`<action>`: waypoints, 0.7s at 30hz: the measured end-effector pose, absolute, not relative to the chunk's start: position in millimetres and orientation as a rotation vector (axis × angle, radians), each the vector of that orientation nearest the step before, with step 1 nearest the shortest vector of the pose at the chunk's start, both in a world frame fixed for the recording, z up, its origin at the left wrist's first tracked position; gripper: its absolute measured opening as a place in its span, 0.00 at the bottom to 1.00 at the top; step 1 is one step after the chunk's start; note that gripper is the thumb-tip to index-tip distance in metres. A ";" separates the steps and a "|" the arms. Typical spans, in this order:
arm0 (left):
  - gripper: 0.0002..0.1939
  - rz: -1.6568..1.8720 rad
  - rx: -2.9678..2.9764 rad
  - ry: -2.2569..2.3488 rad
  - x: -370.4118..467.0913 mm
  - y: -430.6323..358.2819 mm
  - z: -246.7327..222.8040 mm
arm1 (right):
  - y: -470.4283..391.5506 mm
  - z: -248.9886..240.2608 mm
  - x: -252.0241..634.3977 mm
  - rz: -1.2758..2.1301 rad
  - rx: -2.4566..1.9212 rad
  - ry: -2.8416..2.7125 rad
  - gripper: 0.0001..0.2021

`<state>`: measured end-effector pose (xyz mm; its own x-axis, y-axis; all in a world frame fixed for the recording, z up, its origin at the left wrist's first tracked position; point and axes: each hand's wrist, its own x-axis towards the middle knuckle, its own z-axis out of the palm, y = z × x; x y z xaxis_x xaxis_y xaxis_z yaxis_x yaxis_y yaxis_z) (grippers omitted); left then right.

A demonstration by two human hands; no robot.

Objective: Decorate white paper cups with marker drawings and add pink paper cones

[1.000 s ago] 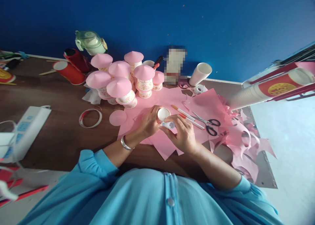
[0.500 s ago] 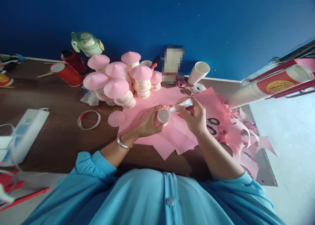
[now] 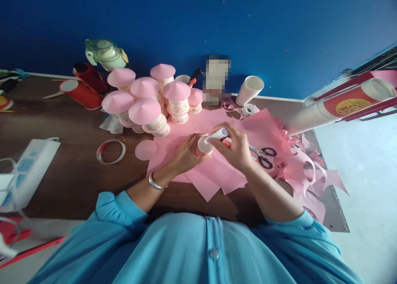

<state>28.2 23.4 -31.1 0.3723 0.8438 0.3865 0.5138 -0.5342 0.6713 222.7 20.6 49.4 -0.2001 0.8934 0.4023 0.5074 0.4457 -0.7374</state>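
Note:
My left hand (image 3: pixel 187 152) is wrapped round a small paper cup (image 3: pixel 203 145), whose pale round base faces up. Between the fingers of my right hand (image 3: pixel 237 145) is a white glue stick (image 3: pixel 221 133), its lower end at the cup's base. Something orange-red shows under the right fingers, too hidden to name. Pink paper sheets (image 3: pixel 204 184) lie beneath both hands. Black-handled scissors (image 3: pixel 263 153) rest just right of my right hand. To the left sits a flat pink paper disc (image 3: pixel 146 150). Behind it stand several patterned paper cups topped with pink paper cones (image 3: pixel 144 111).
A tape roll (image 3: pixel 111 151) and a white power strip (image 3: pixel 34 168) lie at left. A red cup (image 3: pixel 81 94) lies near a green-lidded bottle (image 3: pixel 107 54). At right are a stack of paper cups (image 3: pixel 328 110) and pink scraps (image 3: pixel 305 172). A white cup (image 3: pixel 249 89) stands by the wall.
My right hand has moved left, bringing the glue stick from beside the cup onto its base. More of the scissors shows now. My left hand still holds the cup.

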 end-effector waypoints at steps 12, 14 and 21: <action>0.19 0.955 2.225 1.234 33.3 24.6 -36.1 | 35.4 33.9 214.9 0.373 -1.064 -2.071 0.05; 0.18 0.944 2.204 1.255 33.8 23.6 -33.1 | 37.9 33.3 214.5 0.365 -1.059 -2.078 0.05; 0.15 0.917 2.242 1.308 34.7 23.4 -29.4 | 42.5 35.9 212.0 0.372 -1.065 -2.085 0.06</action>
<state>34.7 23.4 -29.4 0.3520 0.8711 0.3424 0.6188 -0.4910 0.6132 212.0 42.5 35.9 -0.3706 0.7877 0.4921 0.5688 0.6113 -0.5502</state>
